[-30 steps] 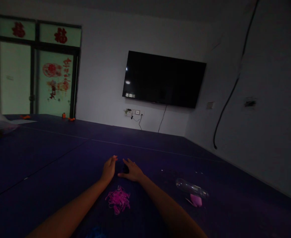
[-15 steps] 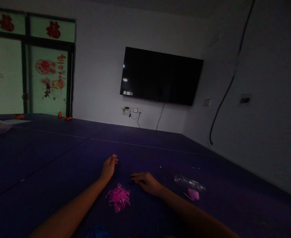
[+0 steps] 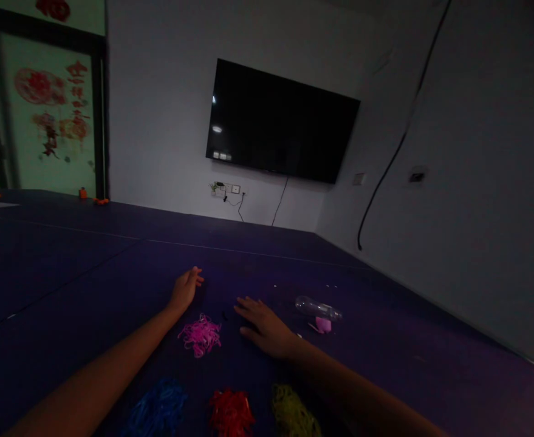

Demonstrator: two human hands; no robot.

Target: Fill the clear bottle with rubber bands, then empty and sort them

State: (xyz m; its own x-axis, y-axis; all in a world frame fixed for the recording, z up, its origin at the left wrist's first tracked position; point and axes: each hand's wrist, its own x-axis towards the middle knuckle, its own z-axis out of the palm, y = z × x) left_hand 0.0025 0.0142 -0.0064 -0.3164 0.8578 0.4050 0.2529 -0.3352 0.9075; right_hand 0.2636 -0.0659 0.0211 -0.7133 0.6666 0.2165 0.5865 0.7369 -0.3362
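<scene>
A loose pile of pink bands point(image 3: 200, 335) lies on the dark purple table point(image 3: 230, 267) between my forearms. My left hand point(image 3: 186, 289) rests on its side beyond the pile, fingers apart and nothing visible in it. To the right of the pile, my right hand point(image 3: 264, 328) is palm down with its fingers spread. A small dark piece point(image 3: 225, 315) lies between the hands. Nearer to me are a blue pile point(image 3: 157, 408), a red pile point(image 3: 231, 413) and a yellow-green pile point(image 3: 294, 411) of bands.
A clear plastic bottle point(image 3: 318, 308) lies right of my right hand, with a pink piece point(image 3: 323, 325) against it. Small orange objects point(image 3: 83, 193) stand at the far left edge. A black television point(image 3: 282, 121) hangs on the wall, and a cable point(image 3: 387, 167) hangs at the right.
The view has tipped down and turned right, bringing the blue, red and yellow-green piles into sight. My right hand has spread its fingers and moved away from the dark piece.
</scene>
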